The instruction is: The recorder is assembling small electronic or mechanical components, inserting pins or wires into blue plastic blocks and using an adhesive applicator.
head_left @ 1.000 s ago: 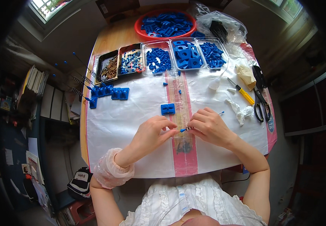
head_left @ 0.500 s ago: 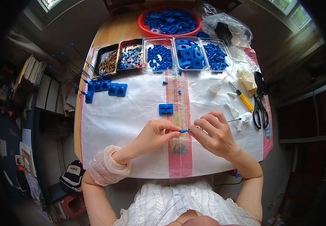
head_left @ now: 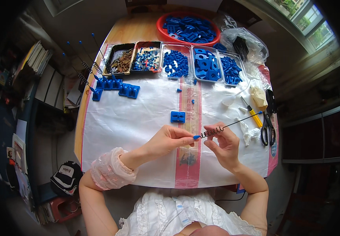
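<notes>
Between thumb and fingertips, my left hand (head_left: 166, 138) pinches a small blue plastic cone (head_left: 196, 137). A black coil spring (head_left: 211, 133) runs out of the cone to the right and ends in a straight rod with a blue tip (head_left: 260, 113). My right hand (head_left: 227, 148) is behind and below the coil, thumb apart from the fingers; the spring crosses in front of its fingertips, and any touch is hard to make out. Beyond my hands lies a blue rectangular base (head_left: 178, 117), flat on the sheet-covered table (head_left: 123, 129).
Along the back stand trays of brown screws (head_left: 122, 61), nuts (head_left: 147, 61) and blue parts (head_left: 176, 63), before a red basin (head_left: 218, 38). Finished-looking blue bases with springs (head_left: 109, 83) occupy the left. A yellow screwdriver (head_left: 255, 118) and black scissors (head_left: 268, 133) lie right.
My right hand has loosened from its grip by the cone and turned its fingers apart, exposing the coil. My left hand still pinches the cone. The whole view has shifted and tilted slightly.
</notes>
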Available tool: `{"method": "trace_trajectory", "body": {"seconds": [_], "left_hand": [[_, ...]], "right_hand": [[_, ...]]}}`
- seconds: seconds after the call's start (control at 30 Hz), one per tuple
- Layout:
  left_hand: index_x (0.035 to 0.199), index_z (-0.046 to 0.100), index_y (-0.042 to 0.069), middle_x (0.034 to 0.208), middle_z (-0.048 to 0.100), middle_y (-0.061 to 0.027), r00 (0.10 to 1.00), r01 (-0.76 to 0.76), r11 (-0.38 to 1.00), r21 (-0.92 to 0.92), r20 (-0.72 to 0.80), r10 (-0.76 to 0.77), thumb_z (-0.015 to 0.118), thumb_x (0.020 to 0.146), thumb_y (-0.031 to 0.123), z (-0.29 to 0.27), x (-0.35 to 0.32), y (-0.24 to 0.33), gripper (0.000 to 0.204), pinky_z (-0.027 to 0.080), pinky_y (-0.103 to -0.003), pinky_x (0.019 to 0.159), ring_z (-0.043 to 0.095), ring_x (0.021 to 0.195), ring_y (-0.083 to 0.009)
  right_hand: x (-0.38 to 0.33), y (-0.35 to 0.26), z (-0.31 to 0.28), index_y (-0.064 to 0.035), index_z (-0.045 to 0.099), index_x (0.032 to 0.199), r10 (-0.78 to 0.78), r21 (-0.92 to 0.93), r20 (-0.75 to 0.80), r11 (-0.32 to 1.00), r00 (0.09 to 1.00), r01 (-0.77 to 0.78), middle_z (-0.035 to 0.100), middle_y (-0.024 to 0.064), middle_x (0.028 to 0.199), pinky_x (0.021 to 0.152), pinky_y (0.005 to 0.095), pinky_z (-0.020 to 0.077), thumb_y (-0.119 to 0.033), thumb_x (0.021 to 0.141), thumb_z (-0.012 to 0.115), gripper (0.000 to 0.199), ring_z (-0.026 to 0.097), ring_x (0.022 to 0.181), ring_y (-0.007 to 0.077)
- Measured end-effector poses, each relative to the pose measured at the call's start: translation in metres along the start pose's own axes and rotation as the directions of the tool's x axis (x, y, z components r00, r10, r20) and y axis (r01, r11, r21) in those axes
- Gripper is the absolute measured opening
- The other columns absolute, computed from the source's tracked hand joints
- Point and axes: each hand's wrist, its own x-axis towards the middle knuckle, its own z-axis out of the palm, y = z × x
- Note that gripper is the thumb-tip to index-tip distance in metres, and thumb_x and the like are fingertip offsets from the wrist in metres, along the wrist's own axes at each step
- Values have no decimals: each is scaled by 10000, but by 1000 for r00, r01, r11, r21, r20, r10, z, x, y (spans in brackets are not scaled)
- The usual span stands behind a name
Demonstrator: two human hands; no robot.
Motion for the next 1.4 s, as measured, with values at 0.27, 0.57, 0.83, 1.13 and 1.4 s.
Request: {"method": "trace_trajectory", "body": {"seconds": [0.27,0.57,0.83,1.13,1.4], "left_hand": [[1217,771,2,1075,780,-73,998,-64,998,-1,-5,64,718,1024,132,1,5,-12,239,560,-251,908,709,994,-108],[1234,749,-14,1118,774,-74,994,-112,987,113,-8,113,702,1032,115,5,5,-12,244,577,-269,897,712,1005,-114],[1135,791,21,956,786,-125,978,-118,734,669,-49,201,795,937,123,-7,-11,9,222,565,-270,745,706,827,-108],[1059,735,54,925,711,-85,841,19,404,915,-233,489,915,774,203,-58,-4,36,368,559,-341,793,677,838,-213],[1137,765,127,959,648,-45,818,22,299,954,-189,543,922,762,288,-48,2,23,437,541,-370,863,641,979,-219]], "right_hand": [[0,4,3,86,693,1204,100,169,70,979,993,-111,687,132,1139,934,324,587,114,949,693,256,709,1040,196],[0,-1,5,89,695,1170,67,62,55,996,996,-70,696,136,1111,923,316,612,135,938,692,237,730,1018,203],[14,-23,-14,78,708,1136,52,-92,-34,994,998,-55,716,115,1072,865,275,610,129,927,702,215,747,976,169],[69,-59,3,66,708,1184,-88,-177,-6,980,996,86,741,100,1062,848,256,601,93,937,709,248,754,936,145],[84,-17,27,59,732,1119,-125,-310,57,941,991,136,747,92,1000,777,257,584,65,916,736,203,749,863,130]]}}
